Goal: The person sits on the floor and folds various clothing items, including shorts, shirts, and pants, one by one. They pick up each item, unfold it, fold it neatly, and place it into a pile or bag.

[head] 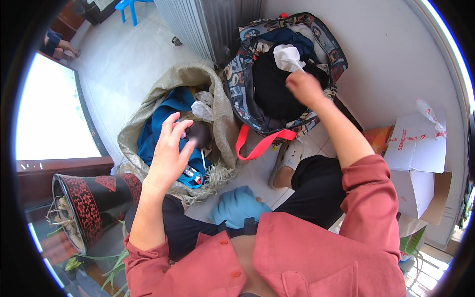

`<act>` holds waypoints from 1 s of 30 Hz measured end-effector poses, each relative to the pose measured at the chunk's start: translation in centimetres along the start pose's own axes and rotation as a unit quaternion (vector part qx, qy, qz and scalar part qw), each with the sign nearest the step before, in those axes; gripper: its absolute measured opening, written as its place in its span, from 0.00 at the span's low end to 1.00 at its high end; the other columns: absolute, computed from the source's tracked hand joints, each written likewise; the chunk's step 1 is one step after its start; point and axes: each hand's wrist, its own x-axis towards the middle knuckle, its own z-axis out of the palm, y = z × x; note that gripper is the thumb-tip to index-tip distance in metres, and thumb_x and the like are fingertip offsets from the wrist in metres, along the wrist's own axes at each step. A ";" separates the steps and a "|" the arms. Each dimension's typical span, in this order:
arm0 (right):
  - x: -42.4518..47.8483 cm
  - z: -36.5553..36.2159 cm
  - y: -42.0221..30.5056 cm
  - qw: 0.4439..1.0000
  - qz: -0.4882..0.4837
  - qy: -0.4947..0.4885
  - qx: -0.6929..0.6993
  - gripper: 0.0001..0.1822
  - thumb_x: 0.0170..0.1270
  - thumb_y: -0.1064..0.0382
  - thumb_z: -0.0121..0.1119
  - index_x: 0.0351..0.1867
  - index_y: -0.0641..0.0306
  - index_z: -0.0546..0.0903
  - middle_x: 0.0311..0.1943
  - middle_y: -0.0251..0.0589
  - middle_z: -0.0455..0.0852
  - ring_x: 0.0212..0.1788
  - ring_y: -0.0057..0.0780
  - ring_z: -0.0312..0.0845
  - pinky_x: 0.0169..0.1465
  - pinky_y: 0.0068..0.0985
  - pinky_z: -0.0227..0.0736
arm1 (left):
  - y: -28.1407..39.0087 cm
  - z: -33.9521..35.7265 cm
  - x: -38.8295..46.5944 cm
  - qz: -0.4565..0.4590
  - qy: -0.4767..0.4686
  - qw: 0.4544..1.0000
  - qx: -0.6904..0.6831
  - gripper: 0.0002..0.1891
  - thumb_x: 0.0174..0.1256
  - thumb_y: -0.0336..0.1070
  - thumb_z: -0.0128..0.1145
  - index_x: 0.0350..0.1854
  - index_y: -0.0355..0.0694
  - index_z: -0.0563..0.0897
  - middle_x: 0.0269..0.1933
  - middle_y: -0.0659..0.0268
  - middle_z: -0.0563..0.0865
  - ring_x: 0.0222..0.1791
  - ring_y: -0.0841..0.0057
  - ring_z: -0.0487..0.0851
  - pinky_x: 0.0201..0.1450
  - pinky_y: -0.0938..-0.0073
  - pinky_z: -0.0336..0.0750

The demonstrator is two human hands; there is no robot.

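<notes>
My right hand [306, 89] grips a crumpled white piece, cloth or paper [287, 57], above a patterned fabric bag [239, 94] with red handles. Black fabric [272, 91] and dark blue cloth [293, 39] fill that bag. To the left, my left hand [169, 152] hovers with fingers apart over an open woven sack [222, 122] with a frayed rim. Inside the sack are blue cloth [148, 139], clear plastic [202, 109] and a dark round object, blurred. Between my legs lies a light blue cloth [239, 206] on the tiled floor.
At the left a black and red flowerpot [94, 211] lies tilted with dry stems. White cardboard boxes [415, 144] stand at the right, by the wall. A grey ribbed panel [189, 28] rises behind the bag. Farther back are a blue stool [130, 7] and another person's legs [63, 50].
</notes>
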 end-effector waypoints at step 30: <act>1.6 -13.6 -2.4 0.284 -0.079 0.058 0.954 0.13 0.70 0.64 0.41 0.43 0.73 0.74 0.44 0.47 0.81 0.53 0.39 0.74 0.63 0.34 0.63 | -0.8 3.1 0.8 0.005 -0.024 0.997 -0.072 0.23 0.56 0.31 0.59 0.56 0.39 0.71 0.59 0.56 0.70 0.57 0.63 0.72 0.57 0.68 0.68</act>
